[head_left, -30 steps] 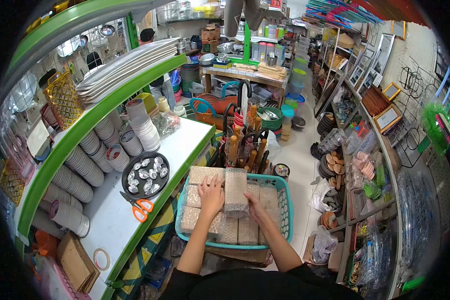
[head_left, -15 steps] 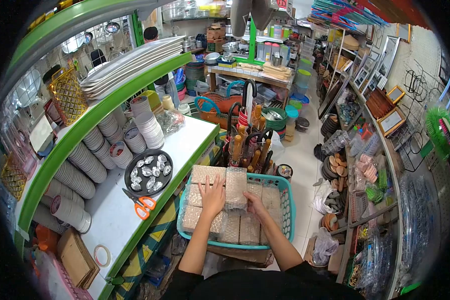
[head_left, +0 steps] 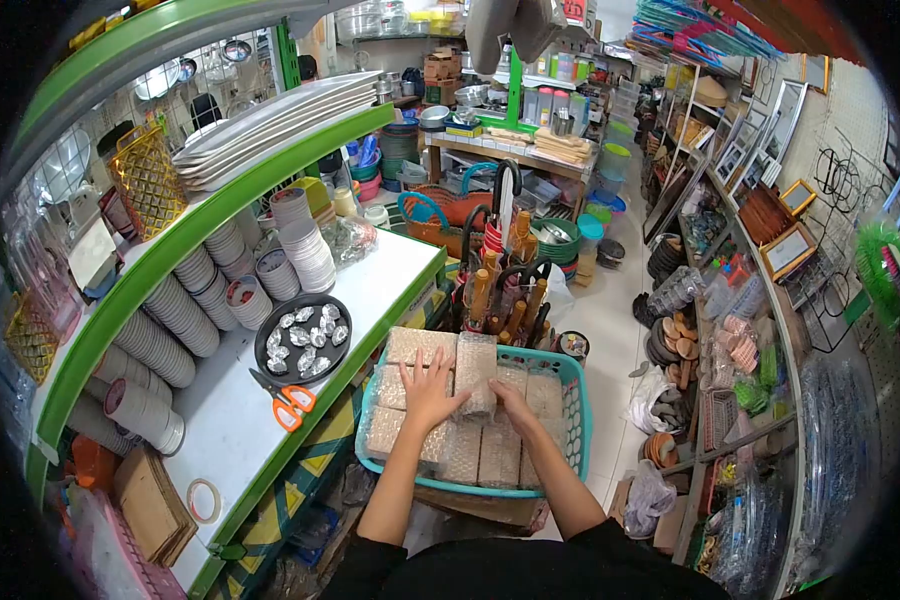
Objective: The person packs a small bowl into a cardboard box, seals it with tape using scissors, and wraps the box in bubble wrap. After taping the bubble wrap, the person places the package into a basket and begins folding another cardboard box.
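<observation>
A teal plastic basket [head_left: 574, 425] holds several brown blocks in bubble wrap, packed side by side. My left hand [head_left: 430, 396] lies flat on the blocks at the left with its fingers spread. Its thumb reaches to the edge of a raised bubble-wrapped block [head_left: 477, 365], which sits on top near the middle. At that block's lower right corner, my right hand [head_left: 517, 412] grips with bent fingers, some of them hidden. Whatever is inside the bubble wrap cannot be made out clearly.
On the white shelf [head_left: 370, 275] at left are a black round tray [head_left: 318, 372] of foil-wrapped pieces, orange-handled scissors [head_left: 288, 402], a tape roll [head_left: 204, 500] and stacked cups [head_left: 308, 255]. Umbrellas [head_left: 500, 280] stand behind the basket. Crowded shelving [head_left: 760, 440] lines the right.
My left thumb has stretched out toward the raised block. My right hand stays at its lower corner. The view has shifted slightly; the basket stays in place.
</observation>
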Available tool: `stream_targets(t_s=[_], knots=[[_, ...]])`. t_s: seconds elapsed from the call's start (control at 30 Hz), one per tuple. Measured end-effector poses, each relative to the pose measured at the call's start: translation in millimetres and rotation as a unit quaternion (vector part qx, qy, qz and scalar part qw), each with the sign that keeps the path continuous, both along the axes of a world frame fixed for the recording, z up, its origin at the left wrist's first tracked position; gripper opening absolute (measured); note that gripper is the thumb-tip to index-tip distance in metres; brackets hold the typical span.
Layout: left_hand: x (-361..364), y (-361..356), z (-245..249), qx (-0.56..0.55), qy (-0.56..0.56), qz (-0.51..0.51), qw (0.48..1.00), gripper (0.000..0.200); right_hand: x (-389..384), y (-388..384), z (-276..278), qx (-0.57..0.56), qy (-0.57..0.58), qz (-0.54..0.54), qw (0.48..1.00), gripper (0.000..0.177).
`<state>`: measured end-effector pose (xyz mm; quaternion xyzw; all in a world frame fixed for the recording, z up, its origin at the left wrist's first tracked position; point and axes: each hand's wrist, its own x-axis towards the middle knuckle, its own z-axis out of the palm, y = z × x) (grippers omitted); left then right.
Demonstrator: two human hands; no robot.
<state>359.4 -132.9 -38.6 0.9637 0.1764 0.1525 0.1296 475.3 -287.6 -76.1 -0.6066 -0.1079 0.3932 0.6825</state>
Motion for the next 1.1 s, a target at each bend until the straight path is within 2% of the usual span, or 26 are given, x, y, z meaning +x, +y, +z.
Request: stream_targets(t_s=[0.13, 0.2, 0.23, 0.3, 0.33, 0.4, 0.47, 0.53, 0.57, 0.6, 0.63, 0.67, 0.7, 0.77, 0.83, 0.9, 0.97, 1.03, 1.1], knots=[[0, 0, 2, -0.007, 0.020, 0.000, 1.000, 0.082, -6, 3, -7, -0.019, -0.062, -0.020, 0.998, 0.048], [0, -1, 4, -0.007, 0.019, 0.000, 1.000, 0.081, -14, 6, -13, -0.109, -0.164, -0.139, 0.970, 0.045], [-1, -1, 5, -0.006, 0.022, -0.002, 1.000, 0.081, -15, 5, -15, -0.108, -0.166, -0.137, 0.970, 0.045], [-1, -1, 6, 0.002, 0.030, -0.001, 1.000, 0.080, -17, 4, -20, -0.128, -0.274, -0.132, 0.944, 0.043], [-1, -1, 5, 0.010, 0.040, -0.002, 0.999, 0.078, -17, 2, -23, -0.126, -0.275, -0.130, 0.944, 0.043], [-2, 0, 5, -0.002, 0.028, -0.004, 1.000, 0.075, -12, -2, -27, -0.159, -0.361, -0.098, 0.914, 0.043], [-6, 0, 5, -0.013, 0.014, -0.005, 1.000, 0.072, -7, -5, -32, -0.132, -0.390, -0.058, 0.910, 0.046], [-15, -7, 13, -0.127, -0.003, 0.001, 0.992, 0.066, -18, -6, -15, -0.104, -0.417, -0.017, 0.903, 0.049], [-22, -13, 16, -0.125, -0.004, 0.005, 0.992, 0.066, -33, -11, 2, -0.147, -0.459, -0.049, 0.875, 0.052], [-31, -21, 23, -0.188, -0.039, -0.012, 0.981, 0.063, -47, -16, 21, -0.189, -0.499, -0.079, 0.842, 0.056], [-38, -26, 25, -0.249, -0.075, -0.027, 0.965, 0.061, -51, -19, 27, -0.185, -0.502, -0.074, 0.841, 0.056], [-44, -30, 25, -0.261, -0.117, -0.061, 0.956, 0.057, -55, -20, 32, -0.166, -0.486, -0.052, 0.857, 0.058], [-50, -34, 26, -0.260, -0.121, -0.052, 0.957, 0.057, -61, -22, 39, -0.146, -0.468, -0.028, 0.871, 0.061], [-64, -51, 38, -0.383, -0.122, -0.039, 0.915, 0.047, -76, -28, 59, -0.102, -0.472, -0.011, 0.876, 0.062], [-86, -67, 53, -0.405, -0.123, -0.029, 0.905, 0.045, -87, -30, 72, -0.058, -0.473, 0.010, 0.879, 0.063], [-111, -79, 48, -0.466, -0.180, -0.045, 0.865, 0.044, -101, -26, 76, 0.019, -0.414, 0.083, 0.906, 0.060], [-129, -88, 47, -0.458, -0.209, -0.026, 0.864, 0.042, -114, -21, 76, 0.051, -0.389, 0.117, 0.912, 0.056], [-147, -95, 56, -0.491, -0.232, 0.010, 0.840, 0.041, -129, -17, 76, 0.078, -0.361, 0.149, 0.917, 0.051], [-165, -99, 64, -0.487, -0.243, 0.030, 0.839, 0.041, -144, -12, 81, 0.150, -0.252, 0.203, 0.934, 0.047]])
